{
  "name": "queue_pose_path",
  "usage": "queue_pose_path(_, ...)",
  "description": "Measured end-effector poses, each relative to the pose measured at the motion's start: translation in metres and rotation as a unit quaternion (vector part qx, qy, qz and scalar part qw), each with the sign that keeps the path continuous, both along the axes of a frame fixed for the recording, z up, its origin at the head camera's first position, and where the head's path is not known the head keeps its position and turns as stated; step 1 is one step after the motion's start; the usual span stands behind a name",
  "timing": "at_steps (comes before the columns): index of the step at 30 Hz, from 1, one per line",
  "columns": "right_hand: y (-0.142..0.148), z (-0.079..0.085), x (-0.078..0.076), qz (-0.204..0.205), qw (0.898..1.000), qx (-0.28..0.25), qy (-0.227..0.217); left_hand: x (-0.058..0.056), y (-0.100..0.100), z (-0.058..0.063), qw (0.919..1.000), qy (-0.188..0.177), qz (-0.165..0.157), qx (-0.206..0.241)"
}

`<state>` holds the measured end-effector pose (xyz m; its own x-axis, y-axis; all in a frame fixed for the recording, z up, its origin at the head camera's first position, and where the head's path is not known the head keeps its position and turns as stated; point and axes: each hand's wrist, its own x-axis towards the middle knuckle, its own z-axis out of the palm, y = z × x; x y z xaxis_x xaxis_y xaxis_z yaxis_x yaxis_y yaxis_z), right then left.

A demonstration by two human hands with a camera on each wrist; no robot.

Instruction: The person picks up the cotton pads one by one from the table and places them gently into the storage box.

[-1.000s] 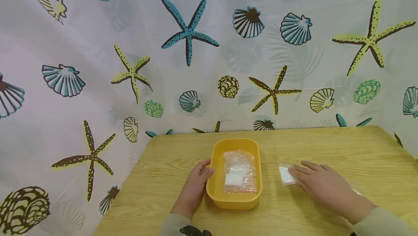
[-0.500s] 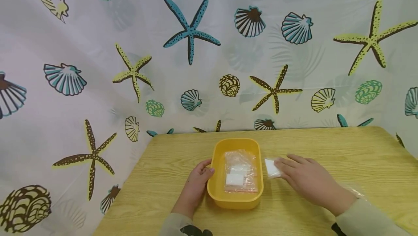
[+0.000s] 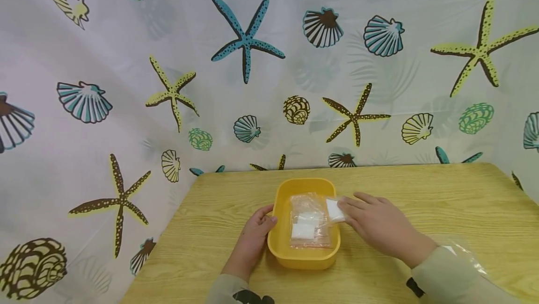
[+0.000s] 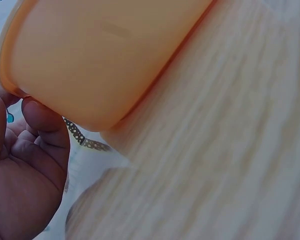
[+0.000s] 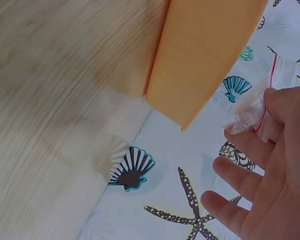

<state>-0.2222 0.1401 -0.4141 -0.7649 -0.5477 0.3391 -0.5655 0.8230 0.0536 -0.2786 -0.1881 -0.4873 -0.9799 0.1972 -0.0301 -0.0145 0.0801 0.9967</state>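
Observation:
A yellow plastic bin point(image 3: 280, 248) stands on the table, with clear zip bags point(image 3: 310, 208) holding white contents lying inside it. My left hand point(image 3: 252, 234) grips the bin's left rim, thumb over the edge; the left wrist view shows the fingers point(image 4: 42, 117) at the rim. My right hand point(image 3: 379, 224) pinches a small clear zip bag point(image 3: 335, 210) with a white piece in it, held over the bin's right rim. In the right wrist view this bag point(image 5: 262, 107) shows a red seal line, between thumb and index finger, the other fingers spread.
Another clear plastic bag point(image 3: 459, 250) lies on the wooden table point(image 3: 404, 187) by the right forearm. A white curtain point(image 3: 269, 84) printed with shells and starfish hangs behind and to the left of the table.
My right hand has moved left with the small zip bag, from the table beside the bin to its right rim. The left hand has stayed on the bin.

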Motion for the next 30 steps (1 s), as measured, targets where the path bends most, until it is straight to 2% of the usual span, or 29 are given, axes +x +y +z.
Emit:
queue_pose_path(21,-0.042,-0.003,-0.033,-0.008,0.999,-0.002,-0.044,-0.003,0.001,0.000,1.0000,-0.007,0.004,-0.001)
queue_pose_path(30,-0.052,-0.009,-0.040,-0.017,0.996,0.004,-0.088,-0.002,0.003,0.002,0.9999,-0.009,0.009,-0.005)
